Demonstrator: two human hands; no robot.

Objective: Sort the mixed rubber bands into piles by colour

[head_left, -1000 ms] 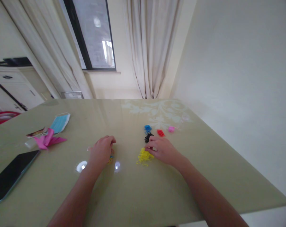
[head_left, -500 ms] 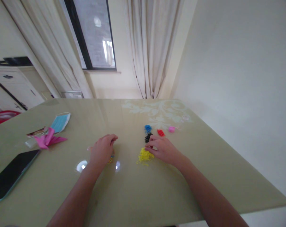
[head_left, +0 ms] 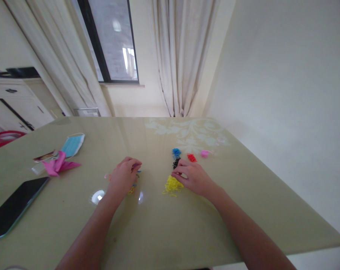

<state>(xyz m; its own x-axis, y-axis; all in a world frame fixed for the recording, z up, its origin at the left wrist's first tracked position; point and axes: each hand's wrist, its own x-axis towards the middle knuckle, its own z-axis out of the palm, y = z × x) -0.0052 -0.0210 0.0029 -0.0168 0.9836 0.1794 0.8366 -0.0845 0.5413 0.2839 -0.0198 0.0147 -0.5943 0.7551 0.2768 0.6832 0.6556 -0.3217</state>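
Observation:
My right hand (head_left: 195, 177) has its fingers pinched together at the top edge of a yellow heap (head_left: 172, 185) of tiny bands or strands. Partly behind its fingertips lies a black heap (head_left: 175, 162), with a blue heap (head_left: 176, 152) beyond. A red heap (head_left: 191, 158) and a pink one (head_left: 204, 154) are farther right. My left hand (head_left: 124, 174) curls closed over a few mixed pieces, among them yellow ones (head_left: 131, 190) and a blue one (head_left: 139, 171) by the fingertips. A pinkish piece (head_left: 108, 176) lies left of it. Anything within either pinch is too small to make out.
On the glossy table (head_left: 158, 232), a phone (head_left: 18, 208) lies at the left. Behind it are a pink folded paper shape (head_left: 59, 164), a blue face mask (head_left: 73, 145) and a small clear packet (head_left: 39, 169). A wall (head_left: 294, 112) borders the right side.
My left hand has lifted and shifted slightly, its fingers curling more, and small blue and dark pieces now show beside its fingertips. My right hand stays nearly still at the yellow heap.

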